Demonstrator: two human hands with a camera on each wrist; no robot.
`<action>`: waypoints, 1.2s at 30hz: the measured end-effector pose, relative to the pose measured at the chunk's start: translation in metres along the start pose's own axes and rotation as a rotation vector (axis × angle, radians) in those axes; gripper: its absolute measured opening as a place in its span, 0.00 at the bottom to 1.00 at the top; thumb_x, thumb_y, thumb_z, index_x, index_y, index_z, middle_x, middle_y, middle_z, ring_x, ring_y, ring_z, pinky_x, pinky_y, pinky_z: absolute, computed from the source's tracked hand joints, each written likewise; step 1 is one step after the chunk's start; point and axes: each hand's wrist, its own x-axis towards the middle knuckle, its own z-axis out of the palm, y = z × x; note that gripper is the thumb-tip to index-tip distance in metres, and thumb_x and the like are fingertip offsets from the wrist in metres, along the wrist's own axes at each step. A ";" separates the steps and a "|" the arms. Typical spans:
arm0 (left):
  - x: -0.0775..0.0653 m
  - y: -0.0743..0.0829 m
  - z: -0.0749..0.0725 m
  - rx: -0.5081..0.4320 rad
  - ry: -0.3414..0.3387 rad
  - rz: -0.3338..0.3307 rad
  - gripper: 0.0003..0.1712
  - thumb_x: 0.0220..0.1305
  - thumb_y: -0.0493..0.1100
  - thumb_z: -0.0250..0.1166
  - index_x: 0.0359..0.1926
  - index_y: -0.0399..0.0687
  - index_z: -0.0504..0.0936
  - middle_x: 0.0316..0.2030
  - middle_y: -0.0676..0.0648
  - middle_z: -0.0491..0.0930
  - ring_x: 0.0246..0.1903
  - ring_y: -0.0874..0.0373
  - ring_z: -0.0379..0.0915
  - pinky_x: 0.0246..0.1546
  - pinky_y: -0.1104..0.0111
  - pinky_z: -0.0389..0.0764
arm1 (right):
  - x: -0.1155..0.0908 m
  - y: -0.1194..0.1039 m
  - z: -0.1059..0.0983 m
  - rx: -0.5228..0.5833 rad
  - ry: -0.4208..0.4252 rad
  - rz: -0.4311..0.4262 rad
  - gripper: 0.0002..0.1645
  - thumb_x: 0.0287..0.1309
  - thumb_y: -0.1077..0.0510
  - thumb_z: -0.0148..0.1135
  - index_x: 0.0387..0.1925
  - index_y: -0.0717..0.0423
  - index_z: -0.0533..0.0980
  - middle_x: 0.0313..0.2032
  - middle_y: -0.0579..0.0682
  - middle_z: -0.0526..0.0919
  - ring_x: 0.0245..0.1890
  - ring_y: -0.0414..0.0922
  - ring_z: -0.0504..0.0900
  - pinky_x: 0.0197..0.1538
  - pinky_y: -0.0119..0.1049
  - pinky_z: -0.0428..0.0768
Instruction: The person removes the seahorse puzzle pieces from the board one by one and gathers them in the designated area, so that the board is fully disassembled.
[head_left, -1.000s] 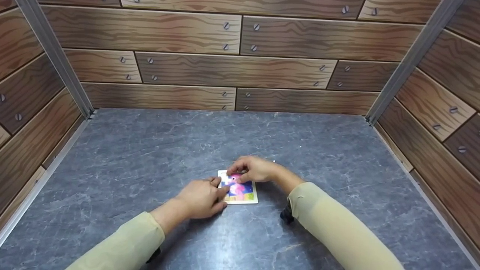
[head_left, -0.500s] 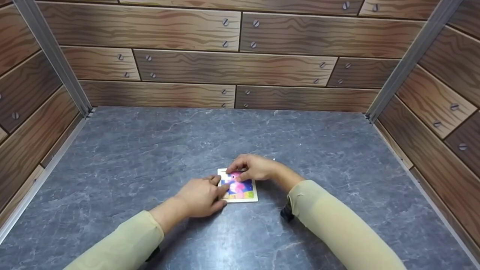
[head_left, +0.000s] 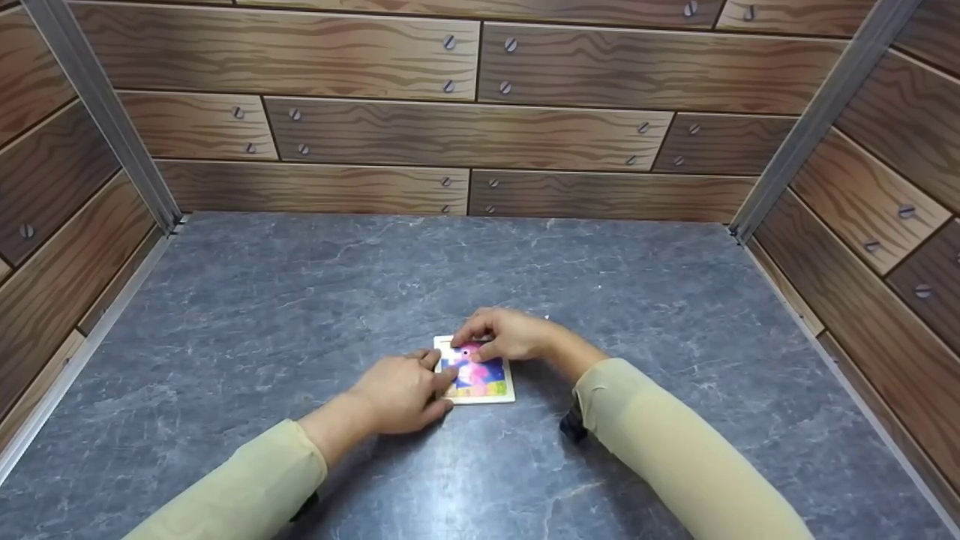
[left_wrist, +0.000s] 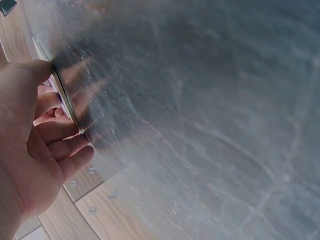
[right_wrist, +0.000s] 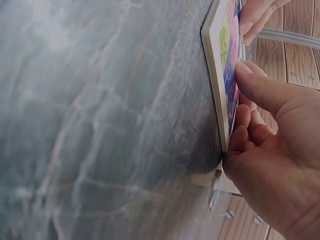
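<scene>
A small square jigsaw puzzle (head_left: 480, 379) with a pale frame and a pink, blue and yellow picture lies flat on the grey table. My left hand (head_left: 401, 394) rests at its left side, thumb at the near corner, index finger on the picture. In the left wrist view, the left fingers (left_wrist: 55, 131) reach past the frame's edge. My right hand (head_left: 510, 335) bends over the far right part, thumb on the picture and fingertips near the far edge. In the right wrist view, the right thumb (right_wrist: 257, 85) touches the puzzle surface while the other fingers curl in beside it.
The grey marbled table (head_left: 337, 277) spreads around the puzzle. Wood-patterned walls (head_left: 375, 135) stand at the back and sides, with metal corner posts (head_left: 105, 120). A tiny white speck (head_left: 547, 317) lies just beyond the right wrist.
Both hands and the puzzle keep nearly the same places. The head view has tilted very slightly, so the scene sits a little higher in the picture.
</scene>
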 end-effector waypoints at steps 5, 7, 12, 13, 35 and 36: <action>-0.001 0.000 0.000 0.016 0.004 0.002 0.30 0.79 0.58 0.60 0.71 0.48 0.80 0.66 0.29 0.76 0.64 0.36 0.77 0.55 0.47 0.84 | 0.000 -0.002 0.000 0.014 -0.006 0.016 0.20 0.65 0.64 0.72 0.58 0.56 0.86 0.57 0.54 0.83 0.60 0.49 0.77 0.68 0.48 0.74; -0.001 0.000 0.000 0.023 0.008 0.004 0.30 0.79 0.59 0.59 0.71 0.48 0.80 0.66 0.29 0.77 0.64 0.36 0.77 0.56 0.47 0.84 | 0.000 -0.002 0.001 0.017 -0.009 0.021 0.20 0.65 0.65 0.71 0.58 0.56 0.86 0.58 0.54 0.83 0.60 0.49 0.77 0.68 0.48 0.74; 0.000 0.000 0.001 0.022 0.016 0.009 0.29 0.78 0.58 0.60 0.70 0.48 0.81 0.66 0.29 0.77 0.64 0.36 0.77 0.57 0.47 0.84 | 0.000 -0.003 0.001 0.015 -0.008 0.023 0.20 0.65 0.66 0.70 0.57 0.57 0.86 0.57 0.55 0.83 0.60 0.48 0.77 0.68 0.47 0.74; 0.000 0.000 0.001 0.021 0.016 0.010 0.29 0.78 0.58 0.60 0.70 0.48 0.81 0.66 0.29 0.77 0.64 0.36 0.77 0.57 0.47 0.84 | 0.000 -0.003 0.001 0.013 -0.008 0.025 0.20 0.65 0.66 0.70 0.58 0.57 0.86 0.57 0.55 0.82 0.59 0.48 0.77 0.68 0.47 0.74; -0.001 0.001 0.000 0.015 0.017 -0.001 0.30 0.79 0.58 0.59 0.71 0.48 0.80 0.66 0.29 0.76 0.64 0.35 0.77 0.56 0.47 0.84 | -0.001 0.001 0.003 0.054 0.013 -0.011 0.18 0.65 0.66 0.71 0.56 0.59 0.86 0.52 0.54 0.84 0.54 0.45 0.77 0.63 0.45 0.76; -0.002 0.001 0.001 0.014 0.015 -0.003 0.30 0.79 0.58 0.59 0.71 0.48 0.80 0.67 0.29 0.76 0.64 0.36 0.77 0.56 0.47 0.84 | -0.001 0.001 0.003 0.060 0.014 -0.014 0.18 0.65 0.66 0.71 0.56 0.59 0.86 0.52 0.54 0.84 0.53 0.45 0.77 0.63 0.45 0.76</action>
